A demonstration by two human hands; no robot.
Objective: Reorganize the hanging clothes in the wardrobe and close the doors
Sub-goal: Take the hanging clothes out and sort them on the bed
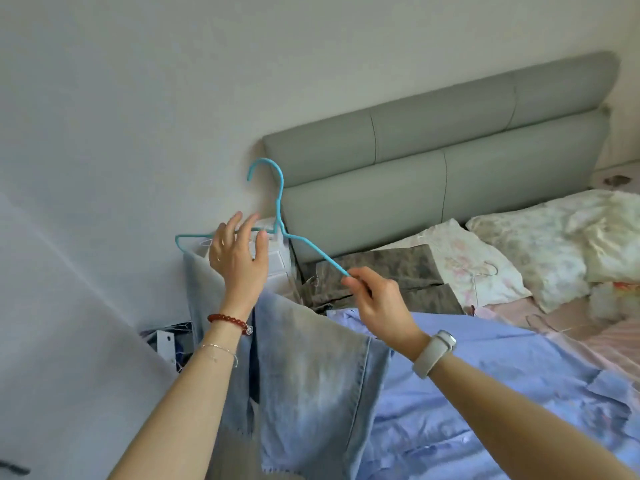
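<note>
— Right hand pinches the low right tip of the turquoise hanger between thumb and fingertips, just in front of the grey headboard. Does that grip look enough?

— For the hanger alone, probably. It looks like thin coated wire, light and a bit springy. But the pale jeans are draped over its lower bar, and denim is heavy and limp. Held at one tip, the hanger is likely to tilt and let the cloth slide.

— And the left hand?

— It is up at the hanger's left shoulder, below and to the left of the headboard, fingers spread and loosely straight. It touches or nearly touches the wire; whether it bears any weight cannot be told.

— Where should a hand go, then?

— At the neck under the hook, the stiffest point, so that the load hangs level. The jeans are best taken at the fold over the bar, since loose legs would drag.

— Where do the legs hang now?

— Down toward the person, well below the headboard, over the edge of the blue sheet on the bed. The wardrobe is not in view.

— Anything fragile?

— No. The only risk seems to be the denim slipping on the smooth coating.
</note>
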